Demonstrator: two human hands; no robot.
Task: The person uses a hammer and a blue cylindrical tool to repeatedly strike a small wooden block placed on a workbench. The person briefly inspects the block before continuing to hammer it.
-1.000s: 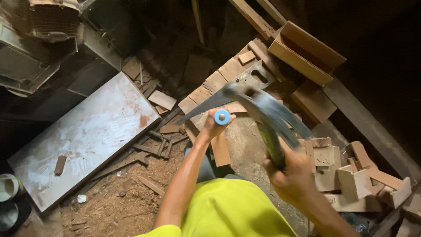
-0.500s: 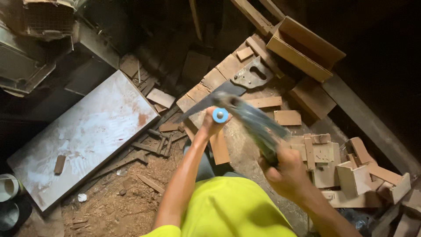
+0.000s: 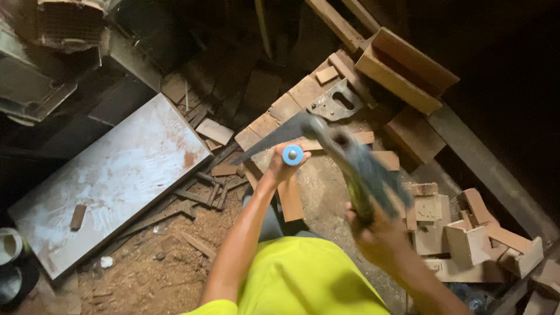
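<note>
Scanning from the left, a pale scuffed panel (image 3: 111,181) lies flat on the sawdust-strewn floor (image 3: 146,274) with a small wood block (image 3: 77,216) resting on it, and thin offcut strips (image 3: 192,201) are scattered just beside its near edge, so a shifted foot could slide on that loose litter. Near the middle, the left hand (image 3: 284,166) is raised with its grip closed around a tool with a round blue end cap (image 3: 293,154) (only the cap shows, so what kind of tool it is cannot be told). Just behind it a handsaw blade (image 3: 274,137) tapers to a point toward the left, and the fingers sit close to that toothed edge; a slip of the wrist could bring the knuckles onto the teeth. To the right, the right hand (image 3: 379,230) is clamped on the green handle of a hammer-like tool (image 3: 356,169), blurred with motion, whose head hangs near the left hand, and a badly aimed blow could land on the thumb rather than the cap. Another saw handle (image 3: 337,104) lies on the brown boards (image 3: 280,114) beyond. Farther right, an open wooden box (image 3: 402,73) and a heap of small box-shaped pieces (image 3: 466,239) crowd the space, and a glancing strike could send one flying or topple the heap.
</note>
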